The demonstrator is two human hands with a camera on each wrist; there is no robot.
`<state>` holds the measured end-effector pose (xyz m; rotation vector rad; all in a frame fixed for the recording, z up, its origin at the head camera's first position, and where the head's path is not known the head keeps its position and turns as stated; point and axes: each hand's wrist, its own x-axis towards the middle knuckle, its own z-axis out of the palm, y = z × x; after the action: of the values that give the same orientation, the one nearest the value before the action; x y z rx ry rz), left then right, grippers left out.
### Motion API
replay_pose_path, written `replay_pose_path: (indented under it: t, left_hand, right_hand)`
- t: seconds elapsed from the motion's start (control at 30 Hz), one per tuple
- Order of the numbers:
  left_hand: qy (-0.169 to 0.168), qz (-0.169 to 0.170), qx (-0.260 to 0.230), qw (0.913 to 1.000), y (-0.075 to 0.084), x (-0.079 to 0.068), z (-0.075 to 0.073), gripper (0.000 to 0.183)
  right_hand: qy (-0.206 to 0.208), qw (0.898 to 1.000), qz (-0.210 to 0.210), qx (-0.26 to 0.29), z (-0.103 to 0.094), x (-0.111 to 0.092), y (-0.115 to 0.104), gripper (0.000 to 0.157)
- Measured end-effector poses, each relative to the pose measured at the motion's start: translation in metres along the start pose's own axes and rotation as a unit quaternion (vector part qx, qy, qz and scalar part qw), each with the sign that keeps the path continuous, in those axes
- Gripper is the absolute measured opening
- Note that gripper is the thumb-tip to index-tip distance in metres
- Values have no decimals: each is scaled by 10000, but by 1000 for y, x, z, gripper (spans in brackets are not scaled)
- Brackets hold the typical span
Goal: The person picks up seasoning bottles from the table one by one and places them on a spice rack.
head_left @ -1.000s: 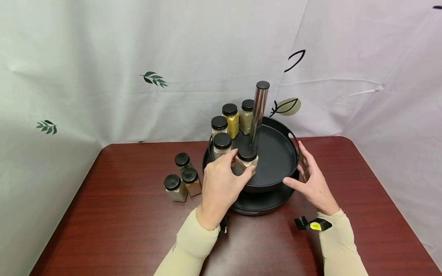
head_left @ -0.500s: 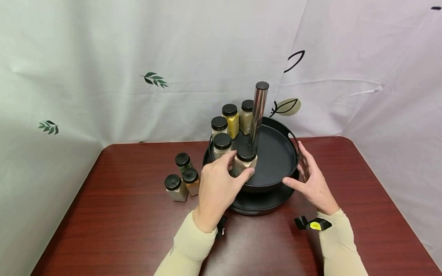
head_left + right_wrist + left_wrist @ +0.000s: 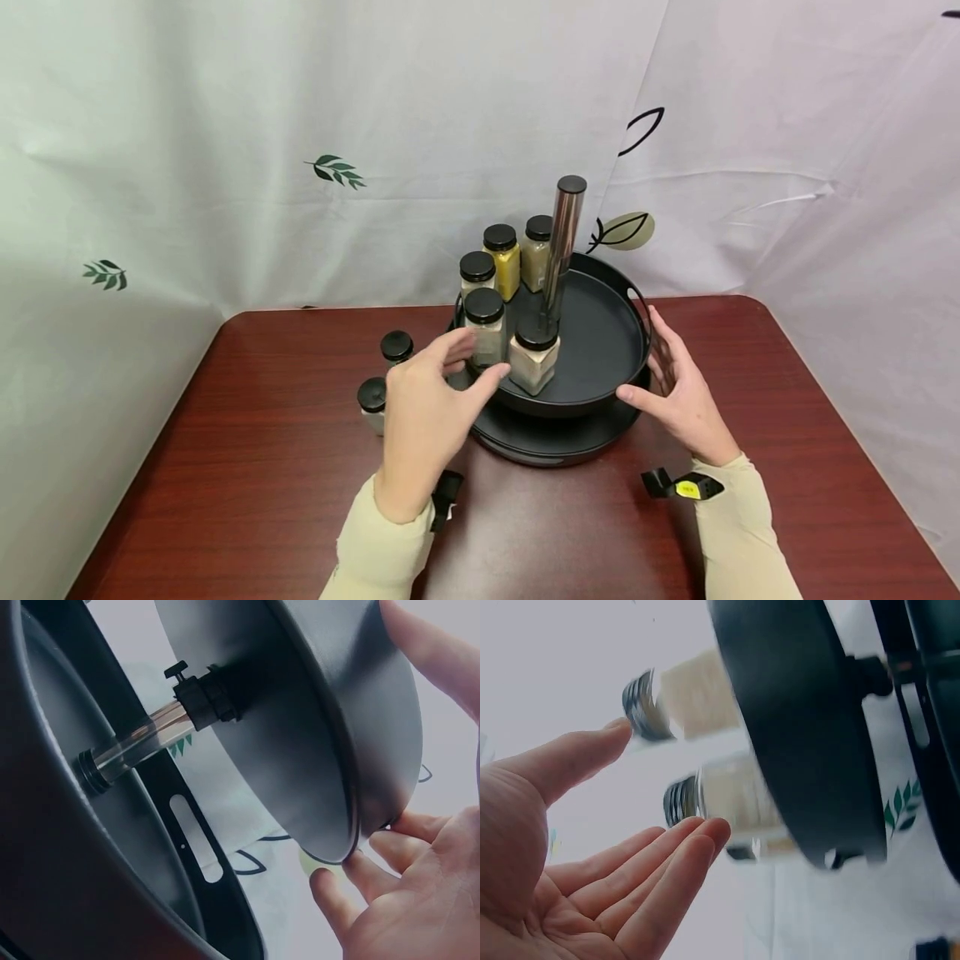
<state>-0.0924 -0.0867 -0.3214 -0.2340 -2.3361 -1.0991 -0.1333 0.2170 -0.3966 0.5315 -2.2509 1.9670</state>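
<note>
My left hand (image 3: 431,408) holds nothing, its thumb and fingers spread apart beside a clear spice jar (image 3: 487,333) with a black lid. In the left wrist view the fingertips (image 3: 716,829) overlap a jar's lid. Right of that hand, a square jar of pale powder (image 3: 532,367) stands upright on the upper black round tray (image 3: 600,333), near its front rim. At the tray's right side is my right hand (image 3: 682,400), its thumb and fingers spread along the outer wall. In the right wrist view its fingers (image 3: 367,877) touch the tray's rim.
A shiny post (image 3: 565,242) rises from the two-tier stand, above its lower tray (image 3: 555,446). A yellow jar (image 3: 504,262) and a few others stand along the upper tray's back left. On the table, jars with black lids (image 3: 372,396) stand left, partly behind my left hand.
My left hand has let go of the pale powder jar and moved left, leaving it standing on the upper tray. The right hand has stayed at the tray's side.
</note>
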Motion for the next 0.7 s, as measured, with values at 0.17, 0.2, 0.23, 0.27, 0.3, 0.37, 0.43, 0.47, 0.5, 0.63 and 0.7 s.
replay_pose_path:
  t: [0.17, 0.2, 0.23, 0.27, 0.3, 0.37, 0.43, 0.47, 0.5, 0.63, 0.7]
  left_hand:
    - [269, -373, -45, 9989, -13, 1, -17, 48]
    - [312, -456, -67, 9984, -16, 2, -21, 48]
    - [357, -533, -106, 9979, -20, 2, -24, 48]
    - [397, -601, -112, 9973, -23, 2, -28, 48]
    - [430, -658, -102, 9968, -26, 2, -31, 48]
    - [472, -753, -74, 9960, -32, 3, -36, 48]
    - [477, -821, 1, 9955, -38, 3, -42, 49]
    - [461, -860, 58, 9952, -41, 3, -44, 51]
    - [424, -908, 125, 9949, -43, 3, -47, 51]
    - [50, -1109, 550, 9923, -55, 3, -60, 57]
    - [-240, -1177, 819, 9894, -62, 3, -66, 58]
  right_hand:
    - [-52, 10000, 20, -31, -4, -1, -1, 93]
    - [-73, 10000, 22, -21, -5, -2, -1, 91]
    - [-86, 10000, 17, 3, -6, -2, -1, 88]
    - [-99, 9999, 0, 32, -7, -2, -1, 85]
    - [-100, 9999, -26, 48, -8, -3, -2, 81]
    - [-126, 9998, -103, 138, -10, -3, -2, 75]
    - [-160, 9995, -200, 193, -12, -3, -2, 70]
    - [-185, 9993, -244, 236, -13, -3, -2, 68]
    - [-209, 9990, -283, 280, -14, -3, -1, 67]
    - [-253, 9983, -381, 348, -16, -3, 1, 67]
    - [-248, 9984, -393, 311, -17, -3, 3, 68]
